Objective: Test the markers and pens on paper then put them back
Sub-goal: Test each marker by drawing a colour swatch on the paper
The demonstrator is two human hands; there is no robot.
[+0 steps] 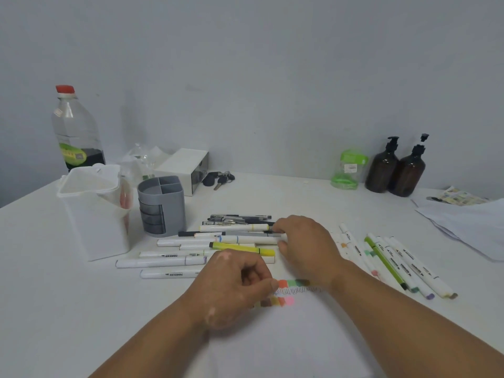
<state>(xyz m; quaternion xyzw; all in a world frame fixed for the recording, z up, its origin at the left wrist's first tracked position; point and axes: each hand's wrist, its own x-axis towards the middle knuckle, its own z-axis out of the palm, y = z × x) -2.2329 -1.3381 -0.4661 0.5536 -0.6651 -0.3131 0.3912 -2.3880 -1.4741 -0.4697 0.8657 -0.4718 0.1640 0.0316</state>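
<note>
A plain, pale grey painted wall (pixel 272 64) fills the far side, faintly smudged and darker toward the far left corner. Below it, a smooth white flat-topped table (pixel 54 296) spreads from far to near under soft, even light that casts faint shadows.

The right hand (pixel 305 241) reaches into a pile of markers (pixel 191 242) on the white worktop (pixel 54 296) and pinches the end of a grey marker (pixel 245 234). The left hand (pixel 234 282) rests with curled fingers on the paper (pixel 294 336), beside colour swatches (pixel 293 282). A grey pen holder (pixel 161 208) stands just left of the pile.
</note>
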